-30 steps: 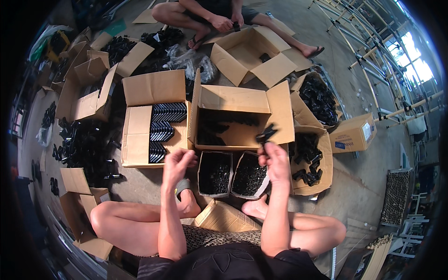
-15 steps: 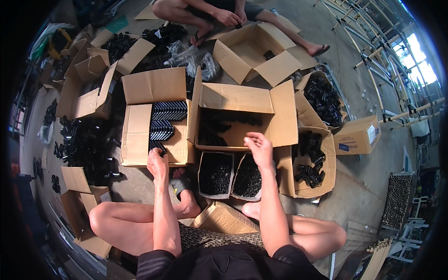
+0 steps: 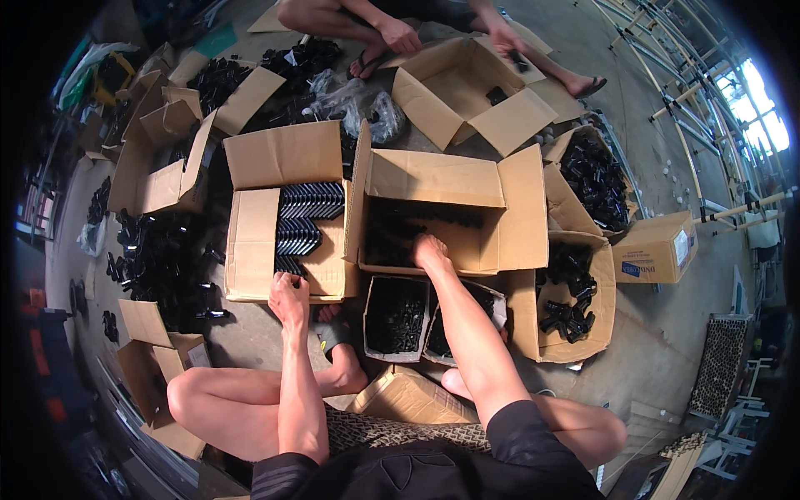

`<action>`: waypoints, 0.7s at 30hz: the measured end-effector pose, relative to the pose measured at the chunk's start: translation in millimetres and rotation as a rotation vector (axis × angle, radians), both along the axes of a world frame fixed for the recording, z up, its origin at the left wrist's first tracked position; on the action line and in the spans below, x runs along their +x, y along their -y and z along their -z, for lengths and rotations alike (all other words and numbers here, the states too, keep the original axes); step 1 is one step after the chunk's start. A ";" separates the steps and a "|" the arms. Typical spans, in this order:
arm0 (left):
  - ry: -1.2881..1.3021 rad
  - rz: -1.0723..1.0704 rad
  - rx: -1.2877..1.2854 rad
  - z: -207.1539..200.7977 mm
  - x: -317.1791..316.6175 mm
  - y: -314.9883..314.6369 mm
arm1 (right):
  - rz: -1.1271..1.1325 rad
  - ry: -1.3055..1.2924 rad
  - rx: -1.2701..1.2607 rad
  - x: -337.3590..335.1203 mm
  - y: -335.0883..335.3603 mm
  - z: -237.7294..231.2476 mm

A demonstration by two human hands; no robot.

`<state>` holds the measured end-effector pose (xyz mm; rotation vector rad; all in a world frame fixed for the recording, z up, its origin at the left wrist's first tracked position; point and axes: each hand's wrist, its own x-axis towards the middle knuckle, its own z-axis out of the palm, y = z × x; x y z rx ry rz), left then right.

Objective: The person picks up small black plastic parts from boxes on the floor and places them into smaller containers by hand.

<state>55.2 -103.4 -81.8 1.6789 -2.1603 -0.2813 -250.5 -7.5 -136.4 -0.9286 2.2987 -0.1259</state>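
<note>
My left hand [image 3: 288, 300] is at the near edge of the left cardboard box [image 3: 252, 242], fingers curled together; what they hold, if anything, is hidden. In that box, black angled plastic fittings [image 3: 297, 237] stand nested in neat rows, beside a tan inner flap. My right hand [image 3: 430, 252] reaches over the near wall of the middle cardboard box [image 3: 433, 179], its fingertips hidden in shadow among dark parts. Just below this box stand two small open cartons, the left carton [image 3: 397, 354] and the right carton [image 3: 498, 310], filled with small black pieces.
Loose black fittings [image 3: 158, 267] lie heaped on the floor at left. Open boxes of black parts stand at right, including a near one [image 3: 523, 321]. Across from me a co-worker's hand [image 3: 504, 37] hovers by another open box [image 3: 437, 108]. A closed carton [image 3: 654, 247] sits far right.
My right hand has moved from above the near wall down into the middle box. My left hand has drawn back slightly from the fittings. The co-worker's hands have come apart.
</note>
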 end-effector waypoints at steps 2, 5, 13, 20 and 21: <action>-0.190 -0.025 0.074 1.1 2.1 5.1 | 0.036 0.019 -0.025 -0.7 -0.1 0.2; -0.554 -0.086 0.363 -3.9 -0.3 14.6 | 0.098 0.046 -0.111 -6.4 -9.9 6.7; -1.231 -0.102 0.865 -32.9 -7.4 -8.4 | 0.335 0.660 -0.743 19.9 -53.5 -76.5; -1.375 -0.068 1.130 -73.2 -45.8 -58.5 | 0.070 0.979 -0.923 98.9 -70.2 -128.7; -1.409 -0.069 1.171 -76.9 -44.7 -56.7 | 0.035 0.893 -0.894 105.4 -71.0 -132.4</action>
